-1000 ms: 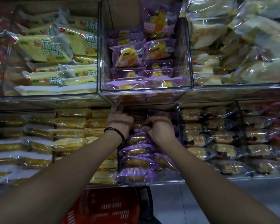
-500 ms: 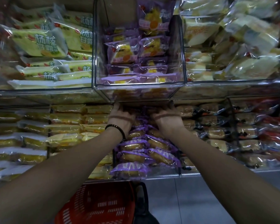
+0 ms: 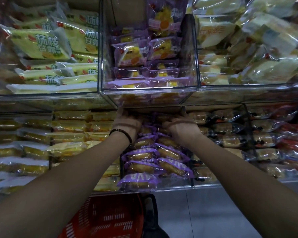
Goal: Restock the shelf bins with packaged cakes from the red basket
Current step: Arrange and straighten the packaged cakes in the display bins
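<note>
Left hand [image 3: 127, 125]: deep among purple cakes [image 3: 144, 156]; grip hidden, I cannot tell.
Right hand [image 3: 180, 127]: likewise.
Reach: I judge, filling rear first.

Yellow-green packets [image 3: 41, 47], upper left, read 杨枝甘露.

Dim, wrapper glare, warped edges.

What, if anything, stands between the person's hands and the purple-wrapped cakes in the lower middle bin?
Nothing visible does. The left hand and right hand are at the purple-wrapped cakes; the clear upper bin only overhangs them, hiding the fingertips.
</note>
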